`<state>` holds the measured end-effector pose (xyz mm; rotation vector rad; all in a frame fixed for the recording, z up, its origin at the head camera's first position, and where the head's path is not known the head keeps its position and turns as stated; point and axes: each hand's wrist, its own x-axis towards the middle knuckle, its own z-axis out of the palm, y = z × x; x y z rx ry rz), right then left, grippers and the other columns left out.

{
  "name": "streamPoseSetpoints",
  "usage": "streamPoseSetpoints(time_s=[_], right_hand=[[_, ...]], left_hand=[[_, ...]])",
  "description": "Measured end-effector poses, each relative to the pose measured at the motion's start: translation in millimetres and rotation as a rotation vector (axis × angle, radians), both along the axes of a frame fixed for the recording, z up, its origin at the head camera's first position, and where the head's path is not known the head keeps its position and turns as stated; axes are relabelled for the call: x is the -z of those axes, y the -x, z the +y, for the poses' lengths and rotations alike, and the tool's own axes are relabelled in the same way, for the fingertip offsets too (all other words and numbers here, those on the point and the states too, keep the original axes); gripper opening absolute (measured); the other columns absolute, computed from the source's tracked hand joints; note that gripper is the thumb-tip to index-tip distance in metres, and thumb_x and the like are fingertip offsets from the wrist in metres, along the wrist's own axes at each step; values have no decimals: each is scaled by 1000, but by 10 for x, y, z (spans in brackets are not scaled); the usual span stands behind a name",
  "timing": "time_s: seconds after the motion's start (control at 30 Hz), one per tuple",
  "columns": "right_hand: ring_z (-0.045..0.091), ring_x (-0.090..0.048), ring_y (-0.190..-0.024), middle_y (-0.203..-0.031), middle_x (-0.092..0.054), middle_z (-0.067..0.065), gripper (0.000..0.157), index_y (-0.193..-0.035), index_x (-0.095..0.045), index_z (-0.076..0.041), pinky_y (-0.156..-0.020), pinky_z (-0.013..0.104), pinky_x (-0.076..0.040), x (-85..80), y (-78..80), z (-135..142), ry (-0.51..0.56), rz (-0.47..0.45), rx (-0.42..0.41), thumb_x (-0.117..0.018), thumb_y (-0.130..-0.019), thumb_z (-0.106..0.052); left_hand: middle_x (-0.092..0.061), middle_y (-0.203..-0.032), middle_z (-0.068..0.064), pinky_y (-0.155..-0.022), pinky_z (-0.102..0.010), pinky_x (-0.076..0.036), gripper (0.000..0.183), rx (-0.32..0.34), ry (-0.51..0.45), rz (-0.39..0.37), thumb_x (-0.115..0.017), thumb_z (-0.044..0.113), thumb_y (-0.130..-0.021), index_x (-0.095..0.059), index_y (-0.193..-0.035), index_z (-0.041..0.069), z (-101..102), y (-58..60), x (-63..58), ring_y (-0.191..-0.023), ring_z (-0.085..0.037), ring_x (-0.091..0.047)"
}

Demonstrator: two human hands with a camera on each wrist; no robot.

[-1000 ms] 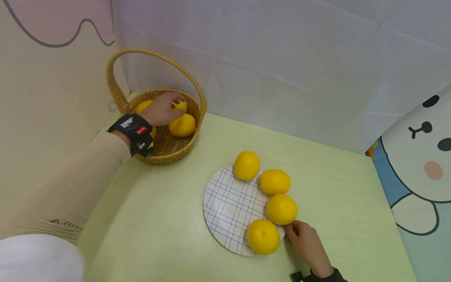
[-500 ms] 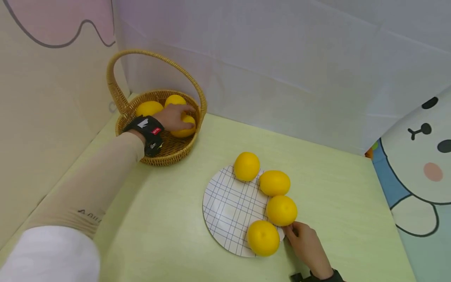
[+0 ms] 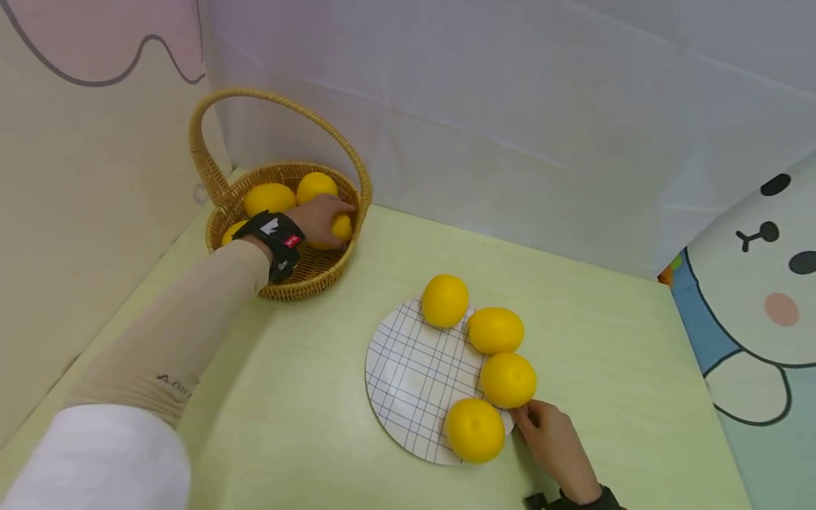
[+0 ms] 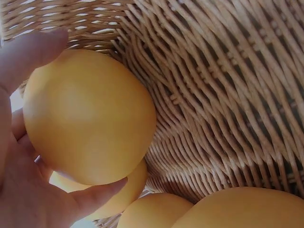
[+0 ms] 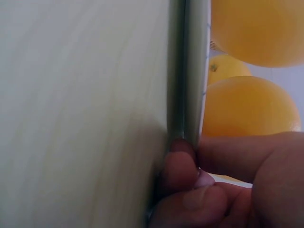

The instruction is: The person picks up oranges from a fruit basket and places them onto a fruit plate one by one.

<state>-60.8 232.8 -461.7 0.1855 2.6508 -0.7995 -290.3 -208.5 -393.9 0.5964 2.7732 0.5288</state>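
Note:
In the wicker basket (image 3: 306,289) at the back left, my left hand (image 3: 319,218) grips a yellow lemon (image 3: 341,227). Thumb and fingers curve round that lemon (image 4: 90,116) in the left wrist view, where it is close to the woven wall. My right hand (image 3: 556,443) pinches the near right rim of a round white plate (image 3: 408,375) with a blue grid. The right wrist view has the thumb over the rim and curled fingers (image 5: 180,171) beneath. Several lemons (image 3: 508,380) stand along the plate's right side.
Other lemons (image 3: 269,198) lie in the basket around my left hand. The tall basket handle (image 3: 280,98) arches over it. A pale wall (image 3: 478,127) rises behind the light green table (image 3: 612,354). A cartoon-printed panel (image 3: 752,304) stands at the right.
My left hand has lowered and shifted right within the basket, from above the lemons to holding the rightmost one. The right hand stays at the plate's rim.

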Motion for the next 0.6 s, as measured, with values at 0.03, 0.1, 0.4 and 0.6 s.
streamPoseSetpoints(time_s=[0.03,0.1,0.4,0.6], right_hand=[[17,-42,-58,-63,-39,1,32,-75,-55,-9,-53,26,-30,0,-1,0,1,-1,1,-54,-105,-21],[17,-42,-58,-64,-39,1,32,-75,-56,-9,-53,26,-30,-4,-3,1,0,-2,2,-54,-105,-21],[17,-42,-57,-64,-39,1,31,-77,-57,-9,-53,26,-30,-12,0,0,4,-8,1,-54,-105,-22],[17,-41,-57,-63,-38,1,31,-77,-58,-9,-53,26,-29,-12,1,-7,2,0,-4,-55,-105,-21]], left_hand=[[-40,-153,-29,-118,-54,-27,78,5,4,7,-74,21,-86,-40,-151,-6,8,-3,0,-143,-44,-31],[-41,-152,-29,-118,-54,-27,79,9,6,14,-77,18,-84,-40,-150,-7,23,-6,1,-143,-44,-31],[-46,-147,-28,-117,-54,-28,74,9,35,44,-79,16,-83,-46,-145,-8,31,-16,7,-140,-45,-35],[-51,-143,-26,-113,-53,-34,67,-2,17,45,-77,16,-84,-51,-142,-6,21,-31,16,-134,-41,-43]])
